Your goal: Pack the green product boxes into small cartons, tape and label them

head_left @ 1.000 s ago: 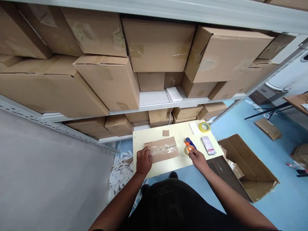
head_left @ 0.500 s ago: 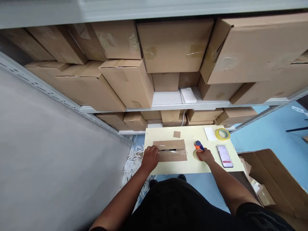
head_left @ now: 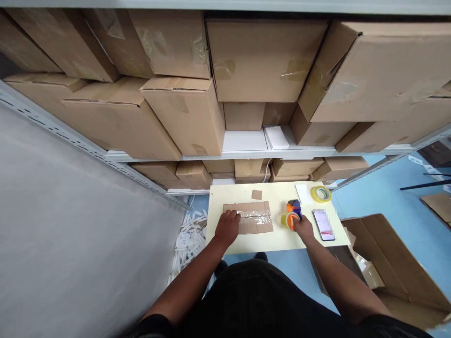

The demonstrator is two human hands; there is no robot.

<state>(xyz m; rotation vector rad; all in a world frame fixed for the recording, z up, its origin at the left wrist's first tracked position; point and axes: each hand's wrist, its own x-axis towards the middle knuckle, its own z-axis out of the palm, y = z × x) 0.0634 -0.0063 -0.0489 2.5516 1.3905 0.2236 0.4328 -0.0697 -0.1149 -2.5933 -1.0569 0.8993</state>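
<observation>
A small flat cardboard box (head_left: 255,224) lies on the pale yellow table, with shiny clear tape (head_left: 259,219) along its middle seam. My left hand (head_left: 228,227) is on the box's left part, fingers bunched and pressed against it. To the right of the box, my right hand (head_left: 303,230) is closed round an orange and blue tape dispenser (head_left: 294,206) carrying a roll of tape. The dispenser is apart from the box. Whether it touches the table I cannot tell.
On the table (head_left: 243,245) are a cardboard scrap (head_left: 257,194), white paper (head_left: 303,193), a yellow tape roll (head_left: 321,194) and a phone (head_left: 323,225). Shelves of cartons (head_left: 266,61) stand ahead. A large open carton (head_left: 391,253) sits at right, paper scraps (head_left: 190,234) on the left floor.
The dark gap between the box's flaps has closed. My left hand has shifted inward over the box. The dispenser has turned in my right hand. The view has shifted slightly.
</observation>
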